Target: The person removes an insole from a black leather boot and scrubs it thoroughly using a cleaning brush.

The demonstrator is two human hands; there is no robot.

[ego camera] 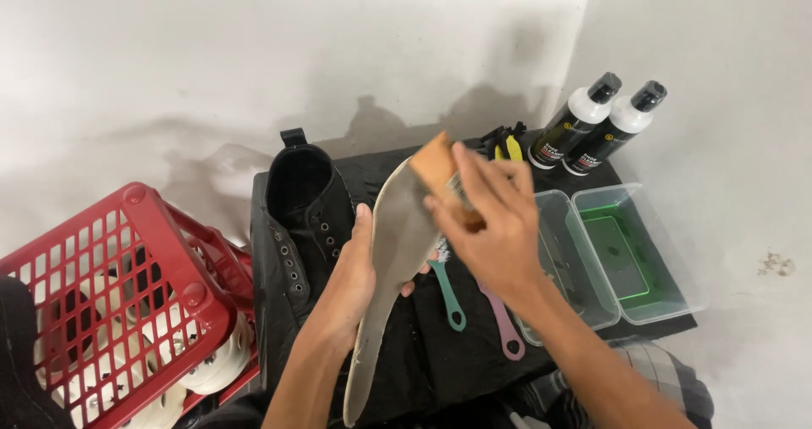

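The left hand [351, 281] gripped a grey insole [391, 268] from behind, thumb along its edge, holding it upright over the black mat [423, 353]. The right hand [491, 226] closed its fingers around a wooden brush [440, 175] pressed against the insole's upper part. A black shoe [304, 218] stood just left, 2 bottles [596, 125] and 2 clear tubs [609, 256] to the right, a red basket [118, 302] far left.

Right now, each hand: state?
Left hand: closed on the grey insole.
Right hand: closed on a wooden brush against the insole.
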